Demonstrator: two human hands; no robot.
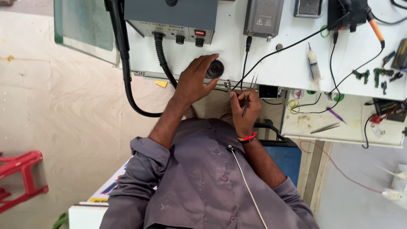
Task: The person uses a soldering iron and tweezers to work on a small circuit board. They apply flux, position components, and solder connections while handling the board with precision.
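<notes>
Two hands busy: left hand (196,80) grasps black knob (215,69); right hand (246,106), at 4 o'clock, pinches tweezers (250,91) beside small part (228,86).

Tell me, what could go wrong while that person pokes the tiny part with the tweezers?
1. The tiny part sits right at the bench edge. If the tweezers in the right hand slip, it might fall to the floor.
2. The pointed tips work close to the left hand, so they could prick its thumb.
3. A black cable runs close by and might snag.
</notes>
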